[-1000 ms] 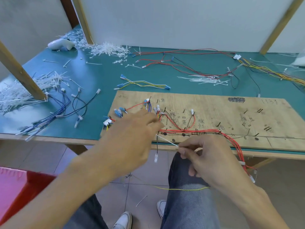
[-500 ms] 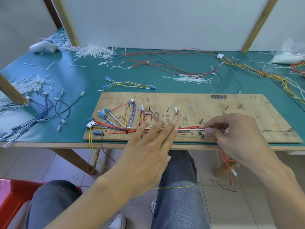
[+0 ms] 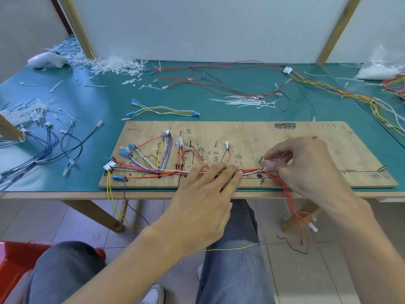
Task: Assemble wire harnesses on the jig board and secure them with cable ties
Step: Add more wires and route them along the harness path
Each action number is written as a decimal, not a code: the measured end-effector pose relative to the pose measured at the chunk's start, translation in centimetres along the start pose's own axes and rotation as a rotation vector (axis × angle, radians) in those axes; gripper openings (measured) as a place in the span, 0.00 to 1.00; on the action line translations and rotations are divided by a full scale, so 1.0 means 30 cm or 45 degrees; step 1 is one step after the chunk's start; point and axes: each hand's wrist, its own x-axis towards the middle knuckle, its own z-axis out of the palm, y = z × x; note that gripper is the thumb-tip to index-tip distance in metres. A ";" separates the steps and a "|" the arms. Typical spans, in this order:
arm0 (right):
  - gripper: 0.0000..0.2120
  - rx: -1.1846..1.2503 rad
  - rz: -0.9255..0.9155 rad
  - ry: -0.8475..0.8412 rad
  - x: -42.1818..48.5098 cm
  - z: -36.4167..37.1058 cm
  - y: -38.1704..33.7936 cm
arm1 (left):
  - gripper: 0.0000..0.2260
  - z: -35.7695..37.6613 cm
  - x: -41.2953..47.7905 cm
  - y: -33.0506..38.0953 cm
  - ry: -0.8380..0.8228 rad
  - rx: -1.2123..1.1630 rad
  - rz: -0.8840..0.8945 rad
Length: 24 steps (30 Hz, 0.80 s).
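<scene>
Wire harness (image 3: 166, 171) strands are lying along the near edge of the plywood jig board (image 3: 241, 132), running as one red, white and blue bundle under the fingers of both hands. The left hand (image 3: 203, 200) is lying flat with straight fingers (image 3: 219, 170) pressing the bundle onto the board and covering that stretch of it. Just right of those fingertips the right hand (image 3: 306, 167) is curling over the bundle, thumb and forefinger pinching it where the red wires (image 3: 291, 205) are bending off the board edge and hanging toward the floor. A pale streak between those fingers is too blurred to name, and the palm is hiding the pegs behind it. Left of the left fingertips, branches with blue connectors (image 3: 125, 151) are fanning out, and yellow wires (image 3: 110, 198) are dropping over the edge. Handwriting on the board is showing but not reading clearly. Beyond the fingers, loose white cable ties (image 3: 245, 101) are lying on the green mat (image 3: 109, 102). Far right of the right hand, a clear plastic bag (image 3: 381, 66) is being cropped by the frame edge, holding something white. Below the left forearm, a red bin (image 3: 13, 260) is also being cropped, its contents out of sight.
</scene>
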 end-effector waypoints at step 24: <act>0.04 -0.088 -0.276 0.107 0.030 0.061 0.076 | 0.31 0.008 0.031 0.009 0.048 0.017 0.014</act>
